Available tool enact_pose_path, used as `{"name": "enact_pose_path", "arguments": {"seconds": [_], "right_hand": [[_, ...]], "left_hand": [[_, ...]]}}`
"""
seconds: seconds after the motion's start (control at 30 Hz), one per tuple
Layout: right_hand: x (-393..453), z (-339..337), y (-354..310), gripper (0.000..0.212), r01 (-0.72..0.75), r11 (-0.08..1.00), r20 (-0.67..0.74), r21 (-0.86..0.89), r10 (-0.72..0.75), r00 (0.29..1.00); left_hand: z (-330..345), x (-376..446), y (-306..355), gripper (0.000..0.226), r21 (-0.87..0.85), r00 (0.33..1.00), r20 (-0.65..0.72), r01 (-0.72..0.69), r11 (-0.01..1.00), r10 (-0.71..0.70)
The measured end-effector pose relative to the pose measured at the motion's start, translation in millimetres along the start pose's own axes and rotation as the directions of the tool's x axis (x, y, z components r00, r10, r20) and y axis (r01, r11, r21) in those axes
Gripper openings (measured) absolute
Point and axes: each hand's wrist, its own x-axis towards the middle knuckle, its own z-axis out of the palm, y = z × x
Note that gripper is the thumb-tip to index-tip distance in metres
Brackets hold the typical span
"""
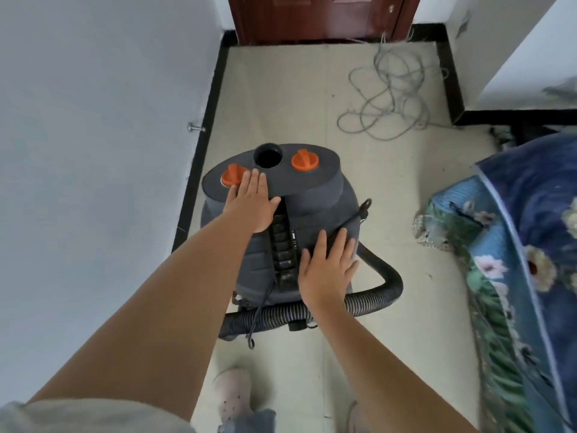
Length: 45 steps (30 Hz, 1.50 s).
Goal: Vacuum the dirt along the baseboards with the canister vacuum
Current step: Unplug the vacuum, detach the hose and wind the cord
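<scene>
Pressing flat on the canister vacuum (281, 214), which stands mid-floor beside the black baseboard (206, 120) at nine o'clock: the left hand (253, 203) lies near an orange knob (231, 174), the right hand (326, 265) lower down; both have fingers straight and grasp nothing. Judgement: steady the body squarely and keep the ribbed black hose (368, 300), curling at five o'clock, unkinked. Shell is smooth grey plastic, rounded. Loose grey cable (387, 98) lies at one o'clock; avoid snagging it.

Both arms are bare below a short, pale grey-beige sleeve (93, 414). Faded blue jeans (249, 421) cover the legs, and a pale pink perforated clog-style slipper (232, 392) covers one foot.
</scene>
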Motion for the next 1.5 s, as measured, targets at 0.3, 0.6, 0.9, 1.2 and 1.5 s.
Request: {"name": "enact_pose_path", "arguments": {"seconds": [0.3, 0.6, 0.9, 1.2, 1.5], "right_hand": [[-9, 48, -79, 0.063, -0.173, 0.97, -0.307, 0.171, 0.22, 0.926], [36, 29, -45, 0.061, -0.009, 0.999, -0.403, 0.044, 0.026, 0.915], [124, -57, 42, 0.071, 0.161, 0.974, -0.398, -0.161, -0.213, 0.892], [243, -163, 120, 0.059, 0.273, 0.918, -0.172, -0.287, -0.33, 0.928], [352, -237, 128, 0.05, 0.089, 0.906, -0.116, -0.414, -0.149, 0.982]], "left_hand": [[-27, 27, -58, 0.065, 0.126, 0.923, 0.031, -0.385, 0.914, 0.384], [-38, 70, -75, 0.081, 0.264, 0.867, -0.121, -0.442, 0.857, 0.484], [-47, 110, -4, 0.099, 0.094, 0.838, -0.265, -0.469, 0.878, 0.476], [-44, 129, 115, 0.079, -0.345, 0.889, -0.44, -0.295, 0.891, 0.124], [-73, 172, 227, 0.085, -0.552, 0.896, -0.434, -0.179, 0.814, -0.097]]}}
